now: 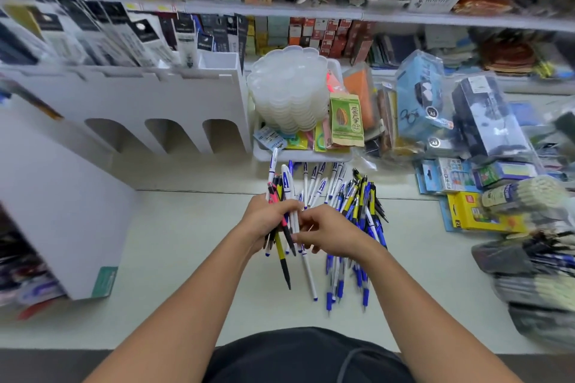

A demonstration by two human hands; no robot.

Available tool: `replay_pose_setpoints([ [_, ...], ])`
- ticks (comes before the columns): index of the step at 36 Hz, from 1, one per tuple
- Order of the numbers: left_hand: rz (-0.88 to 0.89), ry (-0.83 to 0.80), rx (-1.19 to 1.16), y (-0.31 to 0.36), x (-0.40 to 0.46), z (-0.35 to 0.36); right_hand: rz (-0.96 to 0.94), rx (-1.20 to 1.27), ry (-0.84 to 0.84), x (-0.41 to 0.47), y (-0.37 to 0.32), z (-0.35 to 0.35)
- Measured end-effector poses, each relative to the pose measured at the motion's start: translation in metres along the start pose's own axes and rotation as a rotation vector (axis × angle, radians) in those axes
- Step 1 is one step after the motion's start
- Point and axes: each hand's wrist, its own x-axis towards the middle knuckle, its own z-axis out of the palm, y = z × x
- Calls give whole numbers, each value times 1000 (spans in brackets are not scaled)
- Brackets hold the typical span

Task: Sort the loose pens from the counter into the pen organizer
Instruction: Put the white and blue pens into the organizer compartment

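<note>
A mixed bundle (281, 214) is gripped by the left hand (264, 221); one of its pens is pinched by the right hand (326, 236). Just right of the bundle, the pile (351, 227) lies on the surface (186, 242); the organizer (140, 115) stands behind-left. Slipping is likely if the fanned bundle is loosened.

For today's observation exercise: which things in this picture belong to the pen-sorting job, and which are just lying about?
Belong to the job:
- bundle of pens held in the left hand
- right hand, pinching a pen in that bundle
- loose pens on the counter
- white pen organizer

Just lying about:
- stack of plastic palettes
- green snack packet
- yellow box
</note>
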Motion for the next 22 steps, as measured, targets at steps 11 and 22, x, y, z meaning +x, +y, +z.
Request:
replay_pose_setpoints([
  [11, 36, 218, -678, 39, -6, 10, 414, 1429, 286, -2, 12, 25],
  [22, 134, 221, -556, 29, -12, 24, 391, 1598, 408, -4, -14, 34],
])
